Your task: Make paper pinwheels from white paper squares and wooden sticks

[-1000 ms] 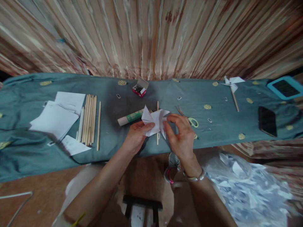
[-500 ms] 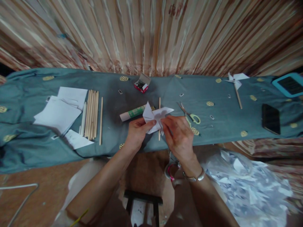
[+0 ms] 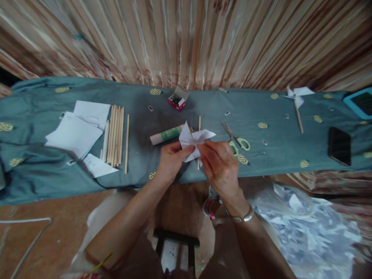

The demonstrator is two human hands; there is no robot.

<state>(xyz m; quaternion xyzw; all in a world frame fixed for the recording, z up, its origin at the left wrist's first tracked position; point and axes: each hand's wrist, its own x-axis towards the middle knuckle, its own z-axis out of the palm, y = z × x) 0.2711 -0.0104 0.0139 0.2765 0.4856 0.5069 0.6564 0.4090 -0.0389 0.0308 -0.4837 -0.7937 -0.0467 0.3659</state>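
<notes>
A folded white paper pinwheel (image 3: 193, 140) is held over the front edge of the teal-clothed table (image 3: 43, 182). My left hand (image 3: 172, 159) pinches its lower left part, thumb on top. My right hand (image 3: 219, 162) is closed on its centre and right side, fingers curled over the paper. A thin wooden stick (image 3: 199, 126) lies on the cloth under the pinwheel. A glue stick (image 3: 166, 135) lies just left of it. Green-handled scissors (image 3: 236, 139) lie just right of my right hand.
A row of wooden sticks (image 3: 116, 135) and white paper sheets (image 3: 78, 131) lie at left. A small red box of pins (image 3: 178, 99) sits at the back. A finished pinwheel (image 3: 297, 99), a black phone (image 3: 339, 146) and a blue-cased tablet (image 3: 360, 101) are at right. A bag of paper scraps (image 3: 308, 228) sits below.
My right hand's fingers have slid inward over the pinwheel's centre and closed further on it. The view has shifted slightly, the hands staying at the table's front edge.
</notes>
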